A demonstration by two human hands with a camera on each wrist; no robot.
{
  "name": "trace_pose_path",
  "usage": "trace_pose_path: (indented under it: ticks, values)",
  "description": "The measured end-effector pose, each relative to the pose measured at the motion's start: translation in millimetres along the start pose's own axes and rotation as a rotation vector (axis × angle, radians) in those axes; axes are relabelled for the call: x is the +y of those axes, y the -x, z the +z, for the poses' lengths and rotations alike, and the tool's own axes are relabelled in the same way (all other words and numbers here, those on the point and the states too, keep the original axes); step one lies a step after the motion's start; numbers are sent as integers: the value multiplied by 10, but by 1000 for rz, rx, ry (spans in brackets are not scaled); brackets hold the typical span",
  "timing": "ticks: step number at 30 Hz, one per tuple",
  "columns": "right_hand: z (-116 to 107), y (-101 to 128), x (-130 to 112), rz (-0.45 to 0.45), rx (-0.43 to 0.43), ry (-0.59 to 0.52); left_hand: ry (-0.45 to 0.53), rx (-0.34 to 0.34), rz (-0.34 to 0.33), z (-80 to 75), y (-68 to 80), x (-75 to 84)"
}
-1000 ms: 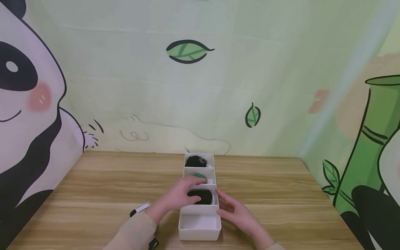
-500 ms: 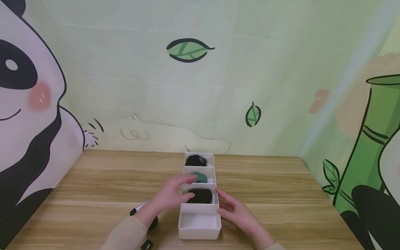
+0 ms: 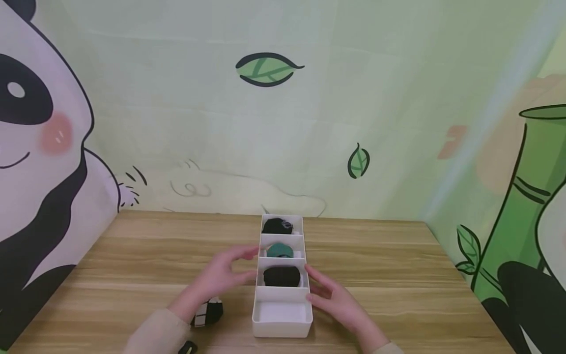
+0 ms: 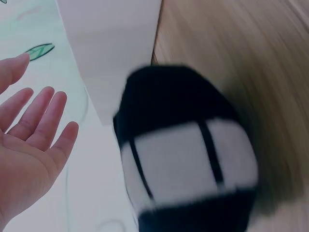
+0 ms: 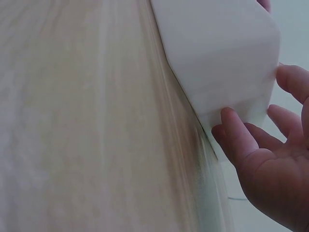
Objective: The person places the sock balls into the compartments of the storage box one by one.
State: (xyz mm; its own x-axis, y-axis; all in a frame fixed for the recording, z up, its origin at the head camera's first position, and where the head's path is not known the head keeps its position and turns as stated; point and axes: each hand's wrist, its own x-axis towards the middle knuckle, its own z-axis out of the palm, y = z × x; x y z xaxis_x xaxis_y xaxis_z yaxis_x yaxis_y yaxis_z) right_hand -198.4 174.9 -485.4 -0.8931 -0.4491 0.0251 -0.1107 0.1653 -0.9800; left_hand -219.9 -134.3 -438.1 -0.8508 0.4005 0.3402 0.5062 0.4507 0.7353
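A long white divided box (image 3: 280,330) stands on the table, running away from me. Three of its compartments hold rolled cloth bundles that look like socks: a black roll (image 3: 281,277), a green roll (image 3: 280,250) and, farthest, a black roll with a grey patch (image 3: 276,226). The nearest compartment is bare. My left hand (image 3: 215,276) is beside the box's left wall, fingers spread and holding nothing. My right hand (image 3: 336,299) touches the right wall with its fingertips. A black-and-white rolled bundle (image 4: 186,159) lies left of the box, below my left forearm.
Another small dark bundle (image 3: 188,347) shows at the bottom edge, partly behind the left sleeve. The wooden table (image 3: 389,265) ends at a printed panda backdrop (image 3: 283,128) behind the box.
My left hand has withdrawn leftward from over the green and black rolls to outside the box, uncovering both. The right hand stays against the right wall.
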Motion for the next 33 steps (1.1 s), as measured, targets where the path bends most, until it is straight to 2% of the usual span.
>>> trace_pose_path:
  ticks: [5, 10, 14, 22, 33]
  values:
    - [-2, 0, -9, 9, 1, -2, -34, 22, -17, -113, 89, -99]
    - [-3, -1, -4, 10, 0, -6, -53, 12, -29, -229, 169, -199]
    - [-4, 1, -1, 9, 2, -5, -41, -30, -47, -332, 239, -264]
    - [-8, -3, 1, 13, -6, -13, -54, -111, -24, -506, 355, -414]
    - [-13, -7, -3, 14, -11, -5, -54, -203, -14, -712, 466, -462]
